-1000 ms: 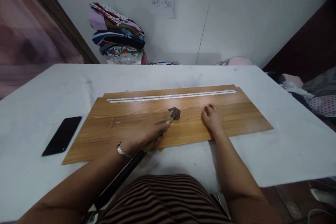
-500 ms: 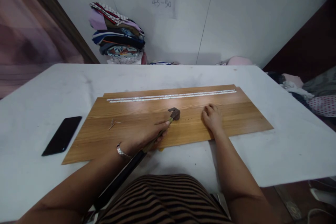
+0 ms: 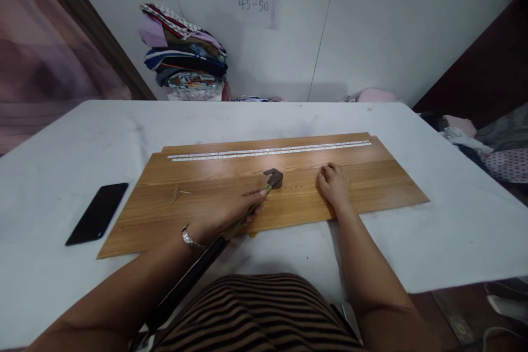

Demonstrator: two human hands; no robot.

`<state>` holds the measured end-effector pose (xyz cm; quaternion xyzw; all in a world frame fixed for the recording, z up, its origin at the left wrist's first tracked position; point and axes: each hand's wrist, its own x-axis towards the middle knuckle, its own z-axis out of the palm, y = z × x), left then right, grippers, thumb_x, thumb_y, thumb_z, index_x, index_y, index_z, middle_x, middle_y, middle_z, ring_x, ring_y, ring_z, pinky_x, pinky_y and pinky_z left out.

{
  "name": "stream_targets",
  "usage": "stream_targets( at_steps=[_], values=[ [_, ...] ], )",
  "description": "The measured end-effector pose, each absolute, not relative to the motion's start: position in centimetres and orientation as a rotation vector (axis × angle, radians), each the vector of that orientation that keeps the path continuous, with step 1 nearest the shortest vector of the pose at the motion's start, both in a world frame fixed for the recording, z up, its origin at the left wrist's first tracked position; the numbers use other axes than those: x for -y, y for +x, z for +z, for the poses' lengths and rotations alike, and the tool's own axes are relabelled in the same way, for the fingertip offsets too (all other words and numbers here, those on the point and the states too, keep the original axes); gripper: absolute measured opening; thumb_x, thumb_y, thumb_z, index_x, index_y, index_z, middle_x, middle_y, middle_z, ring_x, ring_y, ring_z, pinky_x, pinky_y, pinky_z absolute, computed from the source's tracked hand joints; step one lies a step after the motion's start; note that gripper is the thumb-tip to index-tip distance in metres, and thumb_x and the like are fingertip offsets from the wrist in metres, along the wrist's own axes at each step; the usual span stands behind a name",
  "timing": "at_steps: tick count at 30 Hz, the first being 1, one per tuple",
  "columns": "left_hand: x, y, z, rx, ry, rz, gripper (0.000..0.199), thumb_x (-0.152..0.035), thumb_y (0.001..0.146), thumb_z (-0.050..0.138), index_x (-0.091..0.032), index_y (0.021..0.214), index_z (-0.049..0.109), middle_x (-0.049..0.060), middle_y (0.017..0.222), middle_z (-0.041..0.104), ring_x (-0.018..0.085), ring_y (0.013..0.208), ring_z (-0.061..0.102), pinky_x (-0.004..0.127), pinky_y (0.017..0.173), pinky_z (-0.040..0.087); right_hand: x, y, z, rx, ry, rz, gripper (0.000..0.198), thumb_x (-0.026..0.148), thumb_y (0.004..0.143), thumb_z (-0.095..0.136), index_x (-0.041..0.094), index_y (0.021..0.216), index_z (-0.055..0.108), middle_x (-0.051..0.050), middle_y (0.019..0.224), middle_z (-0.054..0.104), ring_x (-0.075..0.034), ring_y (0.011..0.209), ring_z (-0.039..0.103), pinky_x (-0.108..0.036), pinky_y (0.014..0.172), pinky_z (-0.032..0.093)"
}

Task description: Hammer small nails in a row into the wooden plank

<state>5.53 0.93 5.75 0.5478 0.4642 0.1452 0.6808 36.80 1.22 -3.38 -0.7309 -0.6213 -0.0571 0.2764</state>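
My left hand [image 3: 247, 204] is wrapped round a claw hammer [image 3: 275, 178], gripping the handle close below the rusty head. The hammer head is over the middle of a wood-grain board [image 3: 231, 176], and its dark handle end runs back under my forearm. Just right of the head, a short row of small dark dots [image 3: 296, 186] marks the board; whether they are nail heads or holes I cannot tell. My right hand [image 3: 335, 184] rests on the board to the right of the dots, fingers loosely bent and slightly apart, with nothing seen in it. Several loose nails [image 3: 177, 196] lie on the board's left part.
Two pale strips [image 3: 268, 150] with markings run along the board's far side. A black phone [image 3: 98, 213] lies left of the board on the white table [image 3: 412, 242]. Folded clothes [image 3: 185, 55] are stacked against the wall behind. A bit of something yellow shows under the near edge.
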Motion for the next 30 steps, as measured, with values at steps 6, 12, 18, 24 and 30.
stream_targets(
  at_steps=[6, 12, 18, 24, 30],
  values=[
    [-1.0, 5.8, 5.8, -1.04, 1.208, 0.322, 0.04, -0.056, 0.087, 0.049, -0.018, 0.074, 0.049, -0.002, 0.063, 0.047, 0.007, 0.045, 0.036, 0.023, 0.04, 0.024, -1.2, 36.7, -3.3, 1.666, -1.963, -0.153, 0.026, 0.026, 0.085, 0.051, 0.017, 0.1, 0.07, -0.015, 0.117, 0.062, -0.029, 0.112, 0.051, -0.044, 0.097, 0.039],
    [-0.9, 5.5, 5.6, -1.031, 1.214, 0.319, 0.038, -0.054, 0.089, 0.048, -0.018, 0.075, 0.05, -0.001, 0.064, 0.047, 0.007, 0.047, 0.037, 0.024, 0.041, 0.023, -1.3, 36.8, -3.3, 1.675, -1.96, -0.173, 0.026, 0.027, 0.084, 0.05, 0.015, 0.098, 0.07, -0.016, 0.115, 0.062, -0.029, 0.11, 0.052, -0.042, 0.097, 0.04],
    [-1.0, 5.7, 5.9, -1.002, 1.223, 0.345, 0.035, -0.052, 0.089, 0.049, -0.019, 0.078, 0.05, -0.002, 0.065, 0.047, 0.007, 0.048, 0.036, 0.024, 0.042, 0.024, -1.2, 36.8, -3.6, 1.67, -1.948, -0.188, 0.026, 0.027, 0.084, 0.05, 0.017, 0.098, 0.07, -0.015, 0.115, 0.063, -0.03, 0.111, 0.052, -0.043, 0.097, 0.04],
    [-0.8, 6.0, 6.3, -1.106, 1.184, 0.291, 0.041, -0.057, 0.087, 0.05, -0.018, 0.074, 0.049, -0.002, 0.063, 0.047, 0.006, 0.044, 0.036, 0.024, 0.04, 0.023, -1.2, 36.7, -3.4, 1.675, -1.98, -0.177, 0.026, 0.027, 0.085, 0.051, 0.016, 0.099, 0.07, -0.015, 0.116, 0.063, -0.029, 0.112, 0.051, -0.043, 0.098, 0.039],
    [-0.8, 6.1, 6.8, -1.049, 1.213, 0.329, 0.038, -0.054, 0.088, 0.049, -0.018, 0.076, 0.05, -0.003, 0.062, 0.047, 0.006, 0.044, 0.037, 0.022, 0.039, 0.025, -1.2, 36.7, -3.4, 1.669, -1.957, -0.172, 0.027, 0.027, 0.085, 0.05, 0.017, 0.099, 0.07, -0.015, 0.116, 0.062, -0.03, 0.111, 0.051, -0.044, 0.097, 0.039]
  ],
)
